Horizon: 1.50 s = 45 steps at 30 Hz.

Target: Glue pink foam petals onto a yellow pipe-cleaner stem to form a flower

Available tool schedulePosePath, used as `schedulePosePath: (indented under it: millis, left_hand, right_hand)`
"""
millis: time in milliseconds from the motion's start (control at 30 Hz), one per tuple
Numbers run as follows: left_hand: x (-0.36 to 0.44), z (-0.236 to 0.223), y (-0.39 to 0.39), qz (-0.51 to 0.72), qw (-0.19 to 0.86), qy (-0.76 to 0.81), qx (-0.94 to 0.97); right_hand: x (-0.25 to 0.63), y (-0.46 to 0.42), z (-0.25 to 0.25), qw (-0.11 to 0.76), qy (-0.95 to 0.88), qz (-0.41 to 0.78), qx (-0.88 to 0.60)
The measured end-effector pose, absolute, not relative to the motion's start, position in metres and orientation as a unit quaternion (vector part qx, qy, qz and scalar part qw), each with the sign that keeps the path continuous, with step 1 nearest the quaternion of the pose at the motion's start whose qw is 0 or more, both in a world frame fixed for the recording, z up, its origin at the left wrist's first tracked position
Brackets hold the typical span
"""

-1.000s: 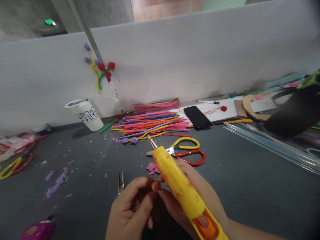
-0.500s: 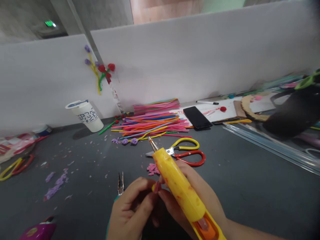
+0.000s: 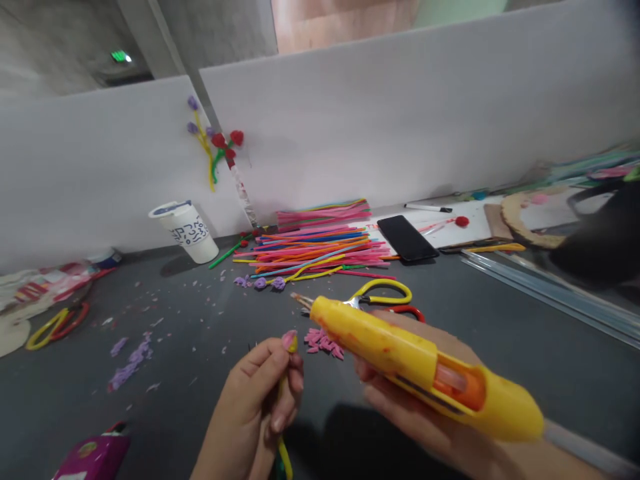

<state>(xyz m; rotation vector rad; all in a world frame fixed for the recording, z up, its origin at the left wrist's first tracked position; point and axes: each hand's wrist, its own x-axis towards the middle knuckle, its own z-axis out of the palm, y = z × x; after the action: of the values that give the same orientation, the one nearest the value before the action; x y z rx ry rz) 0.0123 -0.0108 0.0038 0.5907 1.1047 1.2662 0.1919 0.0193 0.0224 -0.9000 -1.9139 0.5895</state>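
Note:
My left hand (image 3: 253, 393) pinches a yellow stem (image 3: 285, 460) near its top, where a small pink-and-yellow bud (image 3: 289, 342) shows above the fingertips. In my right hand (image 3: 407, 417) lies a yellow hot glue gun (image 3: 377, 332) with a glue stick in it. Its nozzle points left, above and apart from the bud. Between the two hands sits a heap of pink cut pieces (image 3: 323, 343). Scissors (image 3: 384, 283) with one yellow and one red handle lie behind the glue gun, which partly covers them. My left hand hides most of the pliers.
Coloured pipe cleaners (image 3: 310, 252) lie in a pile at the back, beside a black phone (image 3: 407, 238). A white cup (image 3: 185, 231) stands back left. Purple scraps (image 3: 133, 363), a magenta tool (image 3: 95, 457) and other scissors (image 3: 47, 330) are leftward; clear sticks (image 3: 545, 287) lie rightward.
My hands have moved apart. My right hand has swung right with the glue gun, now tilted flatter. The bud in my left hand is raised, and more of the pink heap shows.

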Motion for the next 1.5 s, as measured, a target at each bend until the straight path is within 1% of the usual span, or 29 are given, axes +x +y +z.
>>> schedulePosePath:
  millis: [100,200,400,600,700,933,1100,1300,1500]
  left_hand:
    - [0.006,0.008,-0.009,0.546,0.669,0.449,0.231]
    - [0.004,0.007,-0.008,0.544,0.692,0.416,0.230]
    - [0.006,0.004,-0.009,0.537,0.681,0.438,0.236]
    - [0.011,0.005,-0.009,0.561,0.618,0.485,0.259]
    - [0.011,0.005,-0.009,0.558,0.605,0.500,0.270]
    - [0.010,0.004,-0.009,0.549,0.609,0.501,0.277]
    - [0.011,0.005,-0.010,0.553,0.607,0.498,0.278]
    - [0.011,0.005,-0.010,0.550,0.608,0.500,0.278]
    - [0.011,0.003,-0.009,0.549,0.606,0.502,0.281]
  right_hand:
    - [0.201,0.021,0.032,0.401,-0.822,0.259,-0.309]
    - [0.207,0.020,0.030,0.372,-0.846,0.238,-0.300]
    - [0.211,0.012,0.013,0.395,-0.838,0.157,-0.343]
    - [0.210,0.013,0.014,0.403,-0.849,0.112,-0.323]
    - [0.208,0.014,0.016,0.404,-0.843,0.130,-0.330]
    - [0.202,0.013,0.017,0.366,-0.832,0.229,-0.348]
    - [0.199,0.013,0.016,0.376,-0.825,0.228,-0.354]
    - [0.200,0.015,0.019,0.356,-0.838,0.235,-0.341]
    - [0.199,0.014,0.016,0.363,-0.830,0.244,-0.345]
